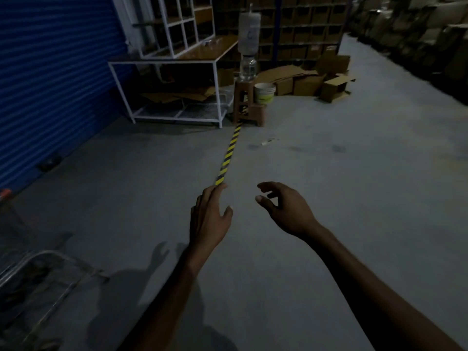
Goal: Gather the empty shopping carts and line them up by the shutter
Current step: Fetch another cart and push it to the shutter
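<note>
Both hands are out in front and hold nothing. The left hand [210,216] has its grip spread, with the fingers nearly straight. The right hand [286,211] has a loose grip, with the fingers a bit curled around nothing at all.

One shopping cart [38,274] shows in the bottom left corner, but only part of its shiny wire frame is in view. It stands near the blue shutter [50,84], which runs down the left side. It is too dark to tell if anything is in the cart. A small red thing [5,193] at the left edge may be part of a second cart, but I cannot tell.

I think the step now is going to fetch another cart, since the hands are free and the look is across the floor [329,186]. No cart shows ahead. The next move calls for walking on and finding a cart. Then both hands must take its handle and push it back beside the one by the shutter.

Now the count:
- two hands
- one shutter
- one cart for sure
- one strip of yellow-and-black tape [230,150] on the floor
- one white bench [174,63]
- one bucket [264,93]
- one big water bottle [249,34] on a brown stool [247,102]

The cardboard boxes [334,87] lie in a pile — too dark and jumbled to count.
</note>
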